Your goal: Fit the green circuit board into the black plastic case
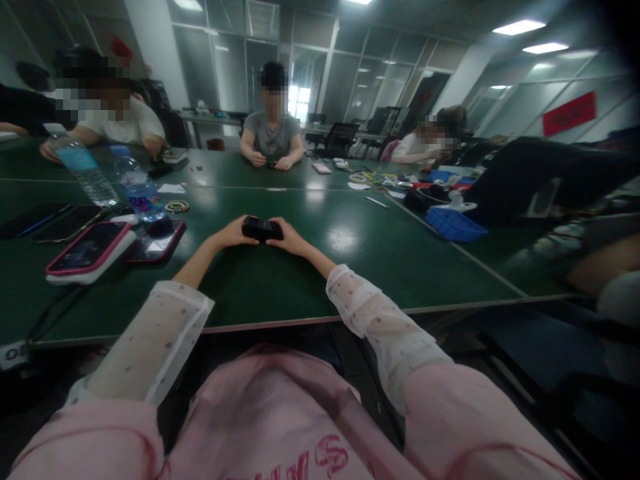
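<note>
A small black box-like object (263, 229) is held just above or on the green table (280, 287), in the middle of the view. My left hand (234, 233) grips its left end, with the thumb along the near side. At its right end, my right hand (289, 237) has its fingers closed round the object in the same way. Whether the object touches the tabletop cannot be made out. Left of my hands lies a phone in a red case (156, 241).
Two plastic bottles (140, 187) and a pink-rimmed phone (90, 248) stand and lie at the left. A tape roll (177, 207) is behind my left hand. At the right are a blue basket (454, 223) and cables (367, 178). Several people sit around the table.
</note>
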`<state>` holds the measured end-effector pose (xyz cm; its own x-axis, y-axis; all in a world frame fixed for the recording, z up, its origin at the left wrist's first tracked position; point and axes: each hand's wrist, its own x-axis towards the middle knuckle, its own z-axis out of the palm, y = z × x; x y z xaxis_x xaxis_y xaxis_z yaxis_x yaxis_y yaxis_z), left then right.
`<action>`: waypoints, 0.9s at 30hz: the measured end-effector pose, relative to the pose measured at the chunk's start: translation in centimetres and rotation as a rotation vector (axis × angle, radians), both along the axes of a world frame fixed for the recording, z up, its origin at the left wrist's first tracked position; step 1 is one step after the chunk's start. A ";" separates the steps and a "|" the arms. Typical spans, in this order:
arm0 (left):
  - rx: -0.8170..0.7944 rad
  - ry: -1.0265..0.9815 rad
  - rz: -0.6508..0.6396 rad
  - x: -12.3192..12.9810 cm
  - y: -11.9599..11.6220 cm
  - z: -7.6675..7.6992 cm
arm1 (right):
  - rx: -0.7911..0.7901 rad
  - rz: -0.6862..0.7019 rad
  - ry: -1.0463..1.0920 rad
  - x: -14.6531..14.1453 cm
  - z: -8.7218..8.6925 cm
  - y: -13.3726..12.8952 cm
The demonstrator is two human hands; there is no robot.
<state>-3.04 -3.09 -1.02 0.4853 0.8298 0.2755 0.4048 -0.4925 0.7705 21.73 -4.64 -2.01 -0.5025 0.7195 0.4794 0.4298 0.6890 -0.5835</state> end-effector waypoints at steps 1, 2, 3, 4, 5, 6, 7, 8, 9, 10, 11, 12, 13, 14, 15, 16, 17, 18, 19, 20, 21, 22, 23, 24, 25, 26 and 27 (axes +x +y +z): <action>-0.011 -0.008 0.000 0.0 -0.1 0.1 | -0.004 0.001 0.003 0.0 0.0 0.0; -0.022 -0.015 -0.001 0.1 -0.2 0.1 | -0.005 0.007 0.006 0.0 0.0 0.0; -0.032 -0.022 -0.001 0.1 -0.3 0.2 | -0.004 0.013 0.010 0.0 0.0 0.0; -0.039 -0.030 0.002 0.1 -0.3 0.2 | -0.002 0.019 0.013 0.0 0.1 0.0; -0.046 -0.035 0.007 0.1 -0.4 0.3 | 0.001 0.024 0.016 0.0 0.1 0.0; -0.054 -0.040 0.011 0.1 -0.4 0.3 | 0.003 0.028 0.019 0.0 0.1 0.0; -0.063 -0.044 0.014 0.1 -0.5 0.3 | 0.004 0.031 0.022 0.0 0.1 0.0; -0.074 -0.048 0.017 0.1 -0.5 0.3 | 0.004 0.032 0.026 0.0 0.0 0.0; -0.084 -0.051 0.020 0.1 -0.6 0.3 | 0.000 0.032 0.031 0.0 0.0 0.1; -0.091 -0.053 0.023 0.1 -0.6 0.4 | -0.006 0.031 0.036 0.0 0.0 0.1; -0.093 -0.054 0.029 0.1 -0.7 0.4 | -0.011 0.027 0.040 0.0 -0.1 0.1; -0.091 -0.054 0.037 0.1 -0.8 0.5 | -0.015 0.024 0.044 0.0 -0.1 0.2; -0.088 -0.051 0.047 0.2 -0.9 0.6 | -0.018 0.022 0.047 0.0 -0.2 0.2; -0.084 -0.046 0.056 0.2 -1.0 0.6 | -0.018 0.024 0.048 0.0 -0.2 0.2; -0.083 -0.037 0.064 0.2 -1.0 0.7 | -0.017 0.028 0.047 0.0 -0.2 0.3; -0.085 -0.026 0.073 0.3 -1.1 0.8 | -0.015 0.031 0.046 0.0 -0.2 0.3; -0.089 -0.017 0.078 0.3 -1.2 0.8 | -0.015 0.033 0.044 0.0 -0.2 0.3; -0.092 -0.011 0.078 0.3 -1.3 0.9 | -0.016 0.035 0.043 0.0 -0.2 0.3; -0.094 -0.008 0.075 0.4 -1.3 0.9 | -0.017 0.036 0.043 0.1 -0.2 0.3; -0.091 -0.008 0.071 0.4 -1.3 0.9 | -0.018 0.037 0.044 0.1 -0.2 0.3; -0.087 -0.008 0.068 0.4 -1.3 0.9 | -0.020 0.039 0.046 0.1 -0.2 0.2; -0.081 -0.008 0.069 0.4 -1.2 0.9 | -0.021 0.041 0.051 0.1 -0.1 0.2; -0.075 -0.009 0.071 0.4 -1.2 0.9 | -0.024 0.043 0.056 0.1 -0.1 0.2; -0.070 -0.013 0.072 0.3 -1.2 0.9 | -0.028 0.044 0.061 0.1 -0.1 0.1; -0.071 -0.023 0.069 0.3 -1.2 1.0 | -0.034 0.044 0.064 0.1 0.0 0.1; -0.078 -0.038 0.061 0.2 -1.2 1.0 | -0.040 0.042 0.066 0.1 0.0 0.1; -0.093 -0.059 0.053 0.2 -1.3 1.1 | -0.045 0.041 0.068 0.1 0.0 0.0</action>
<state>-2.87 -4.35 0.06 0.4253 0.8771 0.2232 0.3811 -0.3973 0.8348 21.83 -4.62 -1.99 -0.4992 0.7209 0.4808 0.3606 0.6774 -0.6412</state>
